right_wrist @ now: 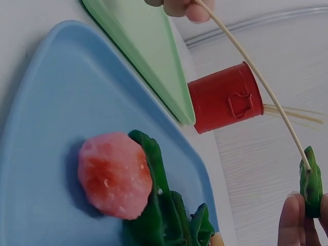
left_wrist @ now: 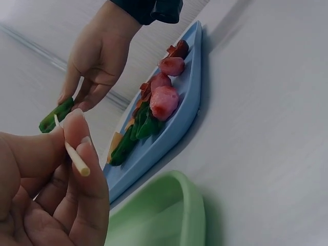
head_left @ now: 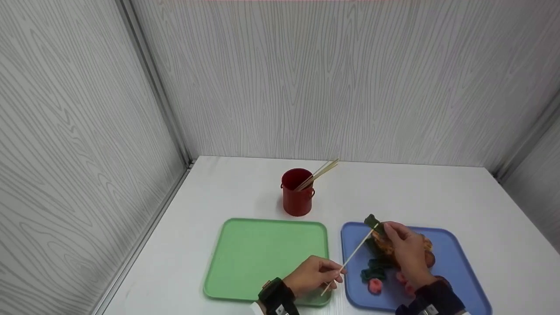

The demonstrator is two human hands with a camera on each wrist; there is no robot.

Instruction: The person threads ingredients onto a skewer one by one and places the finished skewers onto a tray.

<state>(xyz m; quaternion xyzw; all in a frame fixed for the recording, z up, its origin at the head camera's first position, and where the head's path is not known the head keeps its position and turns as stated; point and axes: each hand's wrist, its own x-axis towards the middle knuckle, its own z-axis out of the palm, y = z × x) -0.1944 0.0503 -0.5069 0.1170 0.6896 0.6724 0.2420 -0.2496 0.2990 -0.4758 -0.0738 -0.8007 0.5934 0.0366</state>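
Observation:
My left hand [head_left: 313, 275] pinches a thin wooden skewer [head_left: 356, 250] near its blunt end, over the right edge of the green tray. From there the skewer slants up and away to the right. A dark green pepper piece [right_wrist: 311, 187] is held between the fingers and thumb of my right hand [head_left: 409, 251], above the blue tray [head_left: 455, 267]. The skewer's far end meets the side of the pepper piece; how deep it goes I cannot tell. On the blue tray lie more green pieces [right_wrist: 154, 195] and pink balls [right_wrist: 115, 174], partly hidden by my right hand in the head view.
The green tray [head_left: 262, 253] lies left of the blue one, a narrow gap between them. Behind it stands a red bucket [head_left: 297, 201] with several skewers [head_left: 326, 169] leaning out to the right. Grey wood-grain panels [head_left: 306, 78] wall in the white table [head_left: 407, 192].

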